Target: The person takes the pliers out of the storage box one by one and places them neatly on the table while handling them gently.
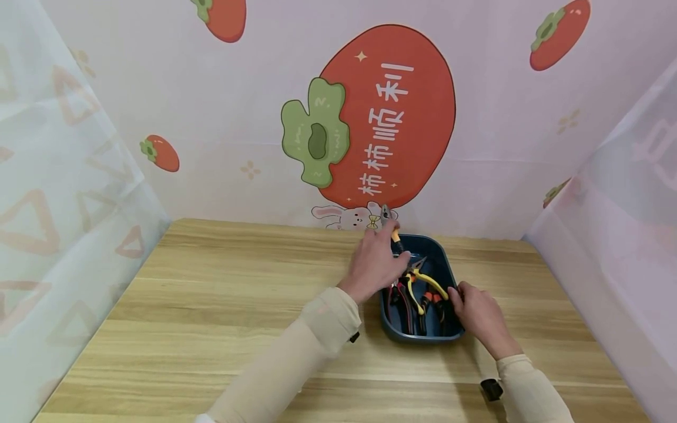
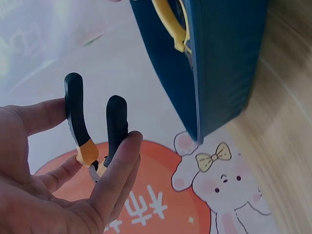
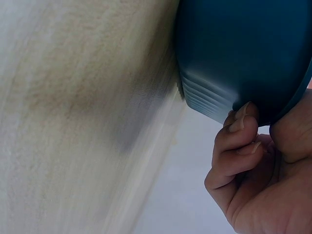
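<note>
The cream fabric left sleeve (image 1: 285, 358) and matching right sleeve (image 1: 531, 389) are wrinkled; a small, black, blocky device (image 1: 491, 389) sits beside the latter.

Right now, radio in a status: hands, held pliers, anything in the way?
Left hand holding black-and-orange pliers. Right hand gripping blue bin. Yellow-handled pliers in bin. No obstruction visible around held pliers.

Your left hand (image 1: 373, 259) farther forward, thumb and fingers gripping, your right hand (image 1: 480, 312) nearer you, fingers curled inward
</note>
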{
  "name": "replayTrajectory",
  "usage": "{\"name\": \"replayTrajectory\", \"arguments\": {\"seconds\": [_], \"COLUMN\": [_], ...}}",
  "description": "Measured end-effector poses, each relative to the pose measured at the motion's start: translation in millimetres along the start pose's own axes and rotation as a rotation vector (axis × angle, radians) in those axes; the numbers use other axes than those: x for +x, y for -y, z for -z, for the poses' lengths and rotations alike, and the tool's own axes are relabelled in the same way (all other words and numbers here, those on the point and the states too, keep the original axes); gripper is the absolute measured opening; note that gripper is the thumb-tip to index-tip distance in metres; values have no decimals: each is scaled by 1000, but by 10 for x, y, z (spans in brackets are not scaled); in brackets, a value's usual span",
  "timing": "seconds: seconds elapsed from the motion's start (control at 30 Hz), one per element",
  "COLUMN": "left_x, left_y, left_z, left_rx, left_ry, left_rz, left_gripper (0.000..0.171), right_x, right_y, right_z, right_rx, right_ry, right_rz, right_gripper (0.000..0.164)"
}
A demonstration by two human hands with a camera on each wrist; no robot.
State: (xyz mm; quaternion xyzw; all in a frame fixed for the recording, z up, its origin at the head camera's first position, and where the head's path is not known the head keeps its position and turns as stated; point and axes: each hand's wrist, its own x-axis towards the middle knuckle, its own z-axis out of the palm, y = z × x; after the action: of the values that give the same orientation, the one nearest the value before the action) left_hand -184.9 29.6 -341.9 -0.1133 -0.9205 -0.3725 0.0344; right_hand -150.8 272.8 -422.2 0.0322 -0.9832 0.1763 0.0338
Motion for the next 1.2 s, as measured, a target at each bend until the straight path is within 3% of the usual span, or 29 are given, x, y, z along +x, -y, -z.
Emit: {"name": "replayTrajectory", "arguments": {"seconds": [0.67,0.9,1.2], "left_x": [-35,-34,5], "left_y": [323,506,719], "left_z": [388,393,308], "left_rx": [-64,-76,-23], "left_ry": [-91,-104,-102], "left_rz": [48,67,70], "left_gripper": [54,51,49], "right_x": [5,-1,4], "right_y": [-14,-9,-6], "right_z": [-7,-4,-8], "right_rx": [1,4,2], "right_ry": [-3,-1,-1], "right_rz": [2,-4,-9], "right_gripper": [32,32,31]}}
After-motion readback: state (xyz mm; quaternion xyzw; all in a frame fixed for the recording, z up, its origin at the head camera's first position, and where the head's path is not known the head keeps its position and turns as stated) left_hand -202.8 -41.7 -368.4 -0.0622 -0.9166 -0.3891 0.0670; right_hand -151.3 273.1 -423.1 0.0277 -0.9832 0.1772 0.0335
